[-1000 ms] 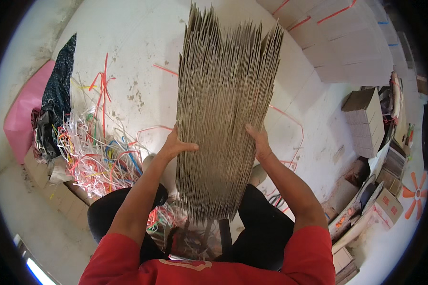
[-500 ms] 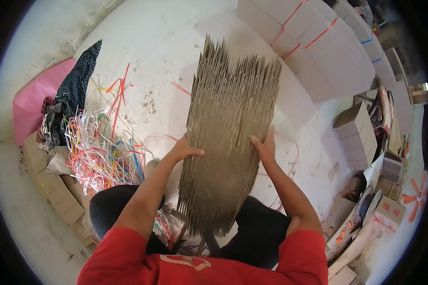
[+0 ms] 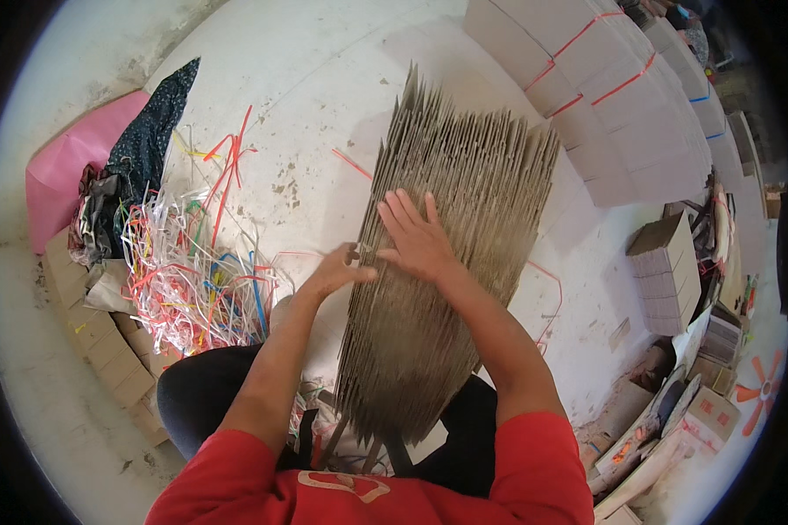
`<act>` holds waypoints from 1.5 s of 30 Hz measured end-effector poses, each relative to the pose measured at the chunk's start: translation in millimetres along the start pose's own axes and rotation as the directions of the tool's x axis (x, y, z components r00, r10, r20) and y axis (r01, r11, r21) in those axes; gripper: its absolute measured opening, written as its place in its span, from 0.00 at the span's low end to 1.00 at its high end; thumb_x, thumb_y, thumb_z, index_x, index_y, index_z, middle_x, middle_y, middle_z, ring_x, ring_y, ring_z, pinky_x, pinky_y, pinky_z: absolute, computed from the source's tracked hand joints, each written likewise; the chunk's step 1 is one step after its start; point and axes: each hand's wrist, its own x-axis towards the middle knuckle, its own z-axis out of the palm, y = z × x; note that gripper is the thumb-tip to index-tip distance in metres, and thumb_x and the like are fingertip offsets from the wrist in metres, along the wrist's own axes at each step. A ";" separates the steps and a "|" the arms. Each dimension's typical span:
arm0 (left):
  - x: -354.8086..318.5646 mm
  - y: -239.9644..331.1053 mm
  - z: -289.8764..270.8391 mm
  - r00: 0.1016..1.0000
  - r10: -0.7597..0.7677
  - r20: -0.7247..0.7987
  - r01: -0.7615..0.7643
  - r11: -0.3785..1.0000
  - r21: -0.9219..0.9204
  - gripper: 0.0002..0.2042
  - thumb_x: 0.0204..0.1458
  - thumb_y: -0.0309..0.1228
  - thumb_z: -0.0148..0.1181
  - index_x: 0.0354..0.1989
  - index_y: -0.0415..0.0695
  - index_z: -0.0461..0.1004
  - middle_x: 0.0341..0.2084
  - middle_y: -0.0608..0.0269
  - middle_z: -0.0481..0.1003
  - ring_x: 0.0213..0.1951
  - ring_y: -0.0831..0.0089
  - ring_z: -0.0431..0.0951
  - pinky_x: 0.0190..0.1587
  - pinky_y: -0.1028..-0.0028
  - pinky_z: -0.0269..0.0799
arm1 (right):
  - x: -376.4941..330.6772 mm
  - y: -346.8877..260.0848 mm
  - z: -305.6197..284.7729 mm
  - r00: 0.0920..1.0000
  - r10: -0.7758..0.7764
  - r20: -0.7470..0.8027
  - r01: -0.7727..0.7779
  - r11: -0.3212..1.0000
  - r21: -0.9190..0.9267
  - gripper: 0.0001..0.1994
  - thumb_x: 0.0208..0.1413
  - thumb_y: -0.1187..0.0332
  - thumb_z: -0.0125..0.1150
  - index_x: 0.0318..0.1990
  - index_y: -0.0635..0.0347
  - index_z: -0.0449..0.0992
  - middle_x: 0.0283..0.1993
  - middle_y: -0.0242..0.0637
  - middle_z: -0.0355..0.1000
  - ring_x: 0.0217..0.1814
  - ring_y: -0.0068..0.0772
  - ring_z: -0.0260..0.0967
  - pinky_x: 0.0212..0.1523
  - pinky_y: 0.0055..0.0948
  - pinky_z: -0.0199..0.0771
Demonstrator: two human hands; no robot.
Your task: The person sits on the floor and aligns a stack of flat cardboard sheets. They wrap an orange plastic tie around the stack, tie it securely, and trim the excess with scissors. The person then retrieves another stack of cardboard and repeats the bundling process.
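Note:
A tall, slanting stack of thin brown cardboard sheets [image 3: 464, 184] stands in front of me, its ragged layered edges facing up. Its near end lies between my knees. My left hand [image 3: 340, 269] is at the stack's left side, fingers curled at the edge and thumb over the top, gripping it. Flat on the upper face lies my right hand [image 3: 418, 243], fingers spread and holding nothing. The stack hides most of what supports it; dark legs of a stand show below its near end.
Tangled plastic strapping [image 3: 193, 280] lies on the floor at left, near a pink sheet [image 3: 79, 166] and a dark plastic bag [image 3: 153, 131]. Strapped cardboard stacks [image 3: 622, 114] stand at far right. A smaller cardboard pile [image 3: 665, 271] and an orange fan [image 3: 760, 394] are farther right.
My right hand has left the stack's right side and moved left onto its upper face. The stack sits farther right in view and looks more fanned out. My left hand stays at the left edge.

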 end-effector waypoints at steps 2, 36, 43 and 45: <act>12.6 -4.7 -15.3 0.971 0.012 -0.239 -0.030 0.997 -0.069 0.49 0.30 0.41 0.74 0.60 0.31 0.52 0.45 0.44 0.69 0.44 0.61 0.73 0.46 0.68 0.69 | 4.2 -3.6 -5.5 1.000 -0.004 0.019 0.005 0.999 -0.048 0.39 0.52 0.41 0.47 0.66 0.57 0.48 0.70 0.39 0.41 0.74 0.37 0.32 0.68 0.56 0.25; 8.6 75.4 2.7 0.977 0.206 0.055 -0.188 0.706 0.683 0.32 0.44 0.25 0.53 0.61 0.34 0.51 0.34 0.37 0.73 0.35 0.46 0.76 0.39 0.57 0.70 | -1.4 1.9 -6.9 1.000 -0.001 -0.005 0.001 1.000 -0.011 0.36 0.54 0.46 0.48 0.65 0.60 0.50 0.70 0.40 0.43 0.73 0.37 0.33 0.69 0.53 0.25; 14.4 51.3 -18.0 0.937 0.340 0.083 -0.349 0.897 0.272 0.35 0.39 0.22 0.63 0.60 0.41 0.58 0.35 0.53 0.75 0.27 0.69 0.73 0.31 0.71 0.71 | 2.1 2.6 -4.2 0.997 -0.027 -0.073 0.027 1.000 -0.007 0.34 0.55 0.49 0.48 0.64 0.59 0.52 0.69 0.41 0.46 0.73 0.38 0.36 0.68 0.53 0.27; 12.5 54.1 -20.4 0.944 0.318 0.088 -0.329 0.924 0.196 0.33 0.39 0.18 0.62 0.59 0.41 0.61 0.33 0.58 0.75 0.27 0.75 0.71 0.28 0.75 0.71 | -1.2 3.2 -3.8 0.997 -0.014 -0.069 0.015 1.000 0.009 0.34 0.55 0.49 0.48 0.64 0.59 0.52 0.68 0.42 0.46 0.72 0.38 0.36 0.68 0.53 0.27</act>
